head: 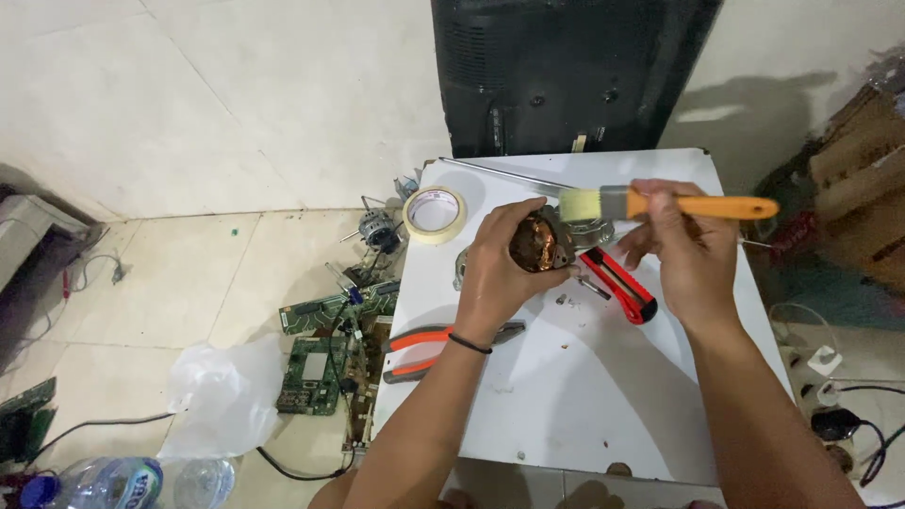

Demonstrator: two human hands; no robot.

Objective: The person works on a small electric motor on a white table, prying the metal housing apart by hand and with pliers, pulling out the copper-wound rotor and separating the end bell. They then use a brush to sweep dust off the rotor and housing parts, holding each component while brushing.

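Two bare hands meet over a small white table [584, 396]: the left hand [500, 259] is wrapped around a copper-wound motor part [539, 240], gripping it just above the table top, while the right hand [683, 250] is closed on the orange handle of a paintbrush [660, 204] whose pale bristles point left and sit right at the top of the motor part. Just beneath the motor part, a metal bracket [594, 231] lies on the table, partly hidden by both hands. A red utility knife [619, 285] lies on the table between the hands, slanting toward the near right. Orange-handled pliers [429, 347] rest at the table's left edge, partly under the left forearm, and a roll of cream masking tape [435, 215] lies flat at the far left corner. A few small screws [566, 302] sit loose near the knife. Behind the table stands a black television back [566, 75]. On the tiled floor to the left lie green circuit boards [316, 363], a small grey motor [381, 229], a crumpled clear plastic bag [222, 396] whose contents cannot be made out, and two clear plastic bottles [127, 483], one with a blue label wrapped round it. Brown cardboard boxes [863, 179] stand at the right.
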